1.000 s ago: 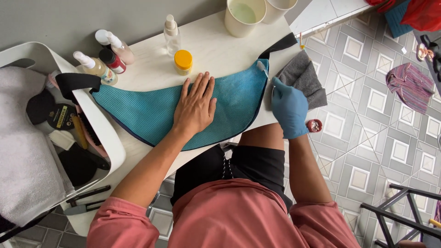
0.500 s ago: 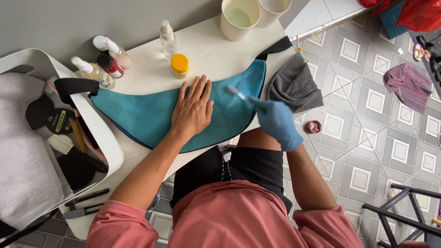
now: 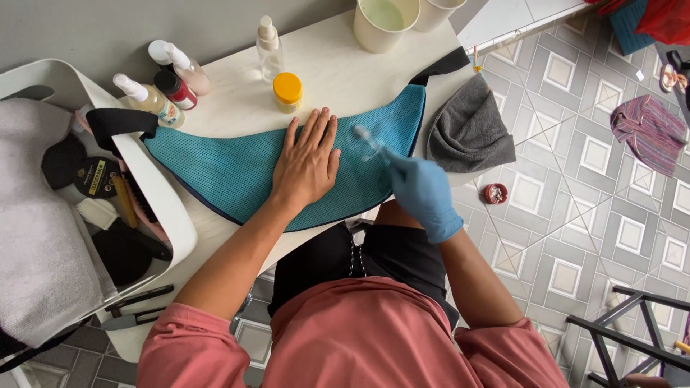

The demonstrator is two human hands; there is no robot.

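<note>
Teal mesh bag (image 3: pixel 237 169) is lying flat across the white table (image 3: pixel 330 72); left hand (image 3: pixel 307 162), bare, is pressing open-palmed on the bag's middle, grasping nothing; right hand (image 3: pixel 424 194), in a blue glove, is gripping what seems a small clear bottle (image 3: pixel 370 144), blurred, over the bag's right end; grey cloth (image 3: pixel 471 129) is sitting just right of the bag.

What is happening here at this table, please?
A person sits at a white table with a teal mesh bag laid flat on it. The bare left hand presses flat on the bag. The right hand, in a blue glove, holds a small clear bottle over the bag's right part. Other bottles, a yellow-capped jar and two cups stand behind; a grey cloth lies at the right edge.
</note>
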